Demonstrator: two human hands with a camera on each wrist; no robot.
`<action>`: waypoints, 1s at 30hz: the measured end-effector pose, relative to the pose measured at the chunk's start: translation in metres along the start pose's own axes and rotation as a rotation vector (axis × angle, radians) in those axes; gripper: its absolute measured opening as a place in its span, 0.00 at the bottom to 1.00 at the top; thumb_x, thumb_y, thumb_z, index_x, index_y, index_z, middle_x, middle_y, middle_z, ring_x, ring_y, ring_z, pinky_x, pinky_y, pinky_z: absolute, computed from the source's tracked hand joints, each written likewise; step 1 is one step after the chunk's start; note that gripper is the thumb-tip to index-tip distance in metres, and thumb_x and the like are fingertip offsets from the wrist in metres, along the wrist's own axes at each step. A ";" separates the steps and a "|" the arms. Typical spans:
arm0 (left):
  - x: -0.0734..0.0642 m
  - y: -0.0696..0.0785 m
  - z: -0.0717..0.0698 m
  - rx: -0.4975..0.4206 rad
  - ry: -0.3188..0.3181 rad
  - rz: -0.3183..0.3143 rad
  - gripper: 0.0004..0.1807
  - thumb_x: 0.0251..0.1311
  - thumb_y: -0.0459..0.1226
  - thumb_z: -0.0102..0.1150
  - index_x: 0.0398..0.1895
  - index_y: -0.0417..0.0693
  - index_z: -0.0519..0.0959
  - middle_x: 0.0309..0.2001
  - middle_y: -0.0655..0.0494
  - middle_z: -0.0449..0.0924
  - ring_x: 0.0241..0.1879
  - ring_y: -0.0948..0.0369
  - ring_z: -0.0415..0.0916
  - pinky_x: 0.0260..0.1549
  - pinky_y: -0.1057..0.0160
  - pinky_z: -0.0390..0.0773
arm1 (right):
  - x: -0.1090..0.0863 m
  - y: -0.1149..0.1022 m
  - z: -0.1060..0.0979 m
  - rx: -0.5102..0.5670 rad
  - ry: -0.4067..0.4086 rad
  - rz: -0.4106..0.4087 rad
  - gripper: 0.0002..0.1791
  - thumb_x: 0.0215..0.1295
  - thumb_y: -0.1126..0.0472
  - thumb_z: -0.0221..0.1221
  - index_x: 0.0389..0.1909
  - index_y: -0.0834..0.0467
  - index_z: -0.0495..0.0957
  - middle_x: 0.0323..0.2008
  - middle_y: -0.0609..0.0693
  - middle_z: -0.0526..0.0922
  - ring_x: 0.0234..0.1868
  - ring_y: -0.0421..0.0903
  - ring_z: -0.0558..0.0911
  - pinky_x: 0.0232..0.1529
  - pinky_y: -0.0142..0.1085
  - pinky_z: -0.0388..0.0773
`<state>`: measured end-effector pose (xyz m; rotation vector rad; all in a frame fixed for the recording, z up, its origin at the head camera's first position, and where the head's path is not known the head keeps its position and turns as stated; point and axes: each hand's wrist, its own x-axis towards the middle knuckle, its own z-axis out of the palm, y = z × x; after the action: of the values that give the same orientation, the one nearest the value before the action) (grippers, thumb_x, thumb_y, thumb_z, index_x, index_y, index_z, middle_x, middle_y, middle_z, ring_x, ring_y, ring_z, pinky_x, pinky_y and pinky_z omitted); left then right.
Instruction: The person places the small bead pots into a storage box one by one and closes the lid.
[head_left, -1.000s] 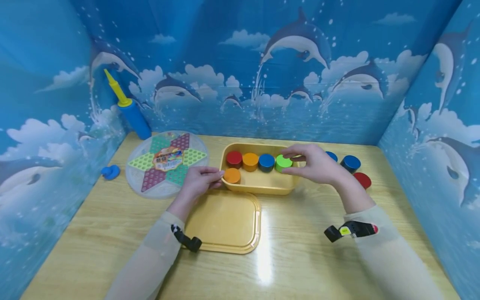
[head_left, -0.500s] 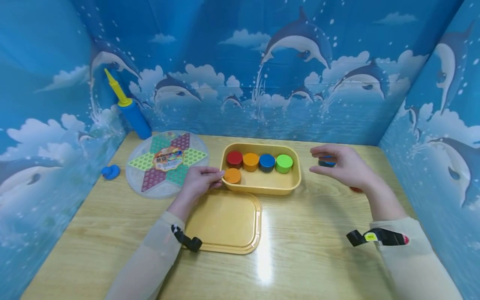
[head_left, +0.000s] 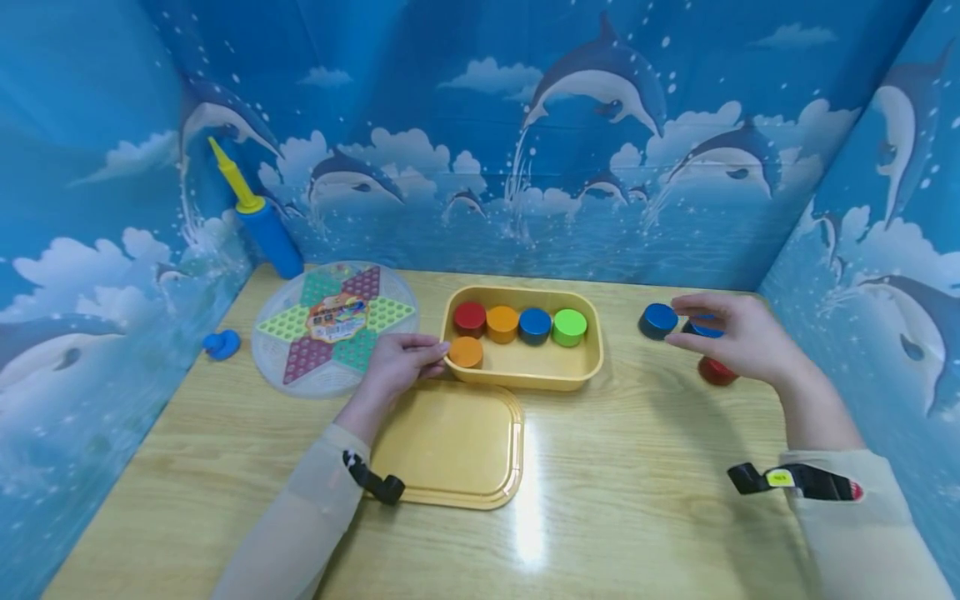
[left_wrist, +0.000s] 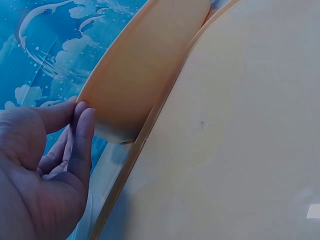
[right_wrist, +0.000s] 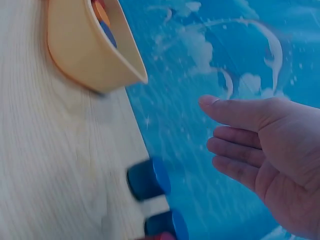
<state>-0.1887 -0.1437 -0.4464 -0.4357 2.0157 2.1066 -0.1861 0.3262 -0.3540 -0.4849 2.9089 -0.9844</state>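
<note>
My left hand (head_left: 403, 363) pinches the left rim of a yellow plastic box (head_left: 536, 377) between thumb and fingers; the left wrist view shows the same grip on the box wall (left_wrist: 135, 75). Inside the box stand a red round block (head_left: 470, 319), a blue one (head_left: 535, 326), a light green one (head_left: 569, 327) and two orange ones (head_left: 467, 352). Over on the right, my right hand (head_left: 742, 337) hovers with nothing between its parted thumb and fingers. Below and beside it are two blue round blocks (head_left: 658, 321) and a red round block (head_left: 717, 372), partly covered by the hand.
A yellow lid (head_left: 450, 446) lies flat in front of the box. Left of the box rests a round star-patterned board (head_left: 335, 321). A blue pump with a yellow nozzle (head_left: 270, 237) leans in the corner, near a small blue object (head_left: 221, 344). Dolphin-print sheets wall the table.
My right hand has drawn away from the green block in the box and travelled right, over the blocks on the table. My left hand has stayed on the rim.
</note>
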 end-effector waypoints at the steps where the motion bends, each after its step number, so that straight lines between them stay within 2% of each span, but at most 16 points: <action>1: 0.000 0.000 0.000 -0.002 0.001 0.000 0.15 0.64 0.28 0.73 0.51 0.27 0.83 0.41 0.40 0.86 0.30 0.59 0.87 0.38 0.62 0.92 | -0.002 0.005 -0.002 -0.002 0.002 0.015 0.31 0.71 0.54 0.72 0.69 0.64 0.77 0.64 0.65 0.80 0.63 0.65 0.80 0.59 0.34 0.84; 4: 0.000 0.000 0.000 -0.002 0.002 -0.002 0.15 0.64 0.28 0.73 0.51 0.27 0.83 0.42 0.40 0.87 0.30 0.59 0.87 0.38 0.62 0.92 | -0.007 0.018 -0.004 -0.006 -0.006 0.065 0.33 0.72 0.53 0.71 0.70 0.66 0.75 0.66 0.67 0.78 0.65 0.69 0.78 0.61 0.41 0.84; 7: -0.001 0.001 0.000 -0.006 0.002 -0.008 0.15 0.64 0.28 0.73 0.51 0.28 0.83 0.42 0.39 0.87 0.31 0.58 0.87 0.39 0.62 0.92 | -0.013 0.031 -0.005 -0.007 -0.016 0.113 0.35 0.73 0.50 0.69 0.70 0.68 0.73 0.67 0.69 0.76 0.67 0.72 0.75 0.63 0.61 0.78; 8: -0.001 0.001 0.000 -0.006 0.002 -0.009 0.15 0.64 0.28 0.73 0.51 0.28 0.83 0.42 0.39 0.87 0.31 0.58 0.87 0.39 0.62 0.92 | -0.015 0.035 -0.005 -0.004 -0.018 0.124 0.35 0.73 0.50 0.69 0.71 0.68 0.73 0.67 0.70 0.76 0.67 0.73 0.74 0.63 0.63 0.77; 14: 0.002 -0.001 -0.001 -0.008 0.000 -0.014 0.15 0.64 0.28 0.73 0.51 0.29 0.83 0.42 0.40 0.87 0.30 0.58 0.87 0.39 0.61 0.92 | -0.024 0.058 -0.003 -0.018 0.003 0.153 0.34 0.73 0.52 0.70 0.70 0.69 0.74 0.66 0.71 0.76 0.65 0.75 0.74 0.61 0.62 0.79; 21: 0.002 -0.003 -0.002 -0.012 -0.002 -0.009 0.16 0.64 0.29 0.74 0.51 0.28 0.83 0.41 0.40 0.87 0.30 0.59 0.87 0.38 0.62 0.92 | -0.031 0.078 -0.002 -0.036 -0.017 0.194 0.37 0.74 0.49 0.68 0.71 0.70 0.70 0.67 0.74 0.73 0.66 0.78 0.71 0.62 0.71 0.74; 27: 0.001 -0.002 -0.001 -0.003 0.004 -0.010 0.15 0.64 0.29 0.74 0.51 0.29 0.83 0.41 0.40 0.87 0.30 0.58 0.88 0.38 0.62 0.92 | -0.036 0.097 0.002 -0.036 0.003 0.208 0.40 0.72 0.47 0.70 0.71 0.71 0.71 0.67 0.74 0.74 0.65 0.77 0.73 0.63 0.66 0.76; 28: 0.001 -0.002 -0.001 0.000 0.005 -0.011 0.15 0.64 0.29 0.74 0.51 0.29 0.83 0.42 0.40 0.87 0.30 0.58 0.88 0.38 0.61 0.92 | -0.037 0.099 0.003 -0.033 0.008 0.207 0.40 0.71 0.47 0.70 0.71 0.71 0.71 0.66 0.73 0.74 0.64 0.77 0.73 0.62 0.62 0.79; 30: 0.001 -0.001 -0.001 0.006 0.008 -0.013 0.15 0.65 0.29 0.74 0.51 0.29 0.84 0.42 0.40 0.87 0.31 0.58 0.88 0.38 0.62 0.92 | -0.038 0.103 0.004 -0.020 0.011 0.205 0.40 0.70 0.47 0.71 0.70 0.71 0.71 0.66 0.74 0.75 0.63 0.76 0.75 0.57 0.45 0.87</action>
<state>-0.1894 -0.1446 -0.4478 -0.4552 2.0176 2.0935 -0.1780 0.4126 -0.4210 -0.1761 2.9066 -0.9329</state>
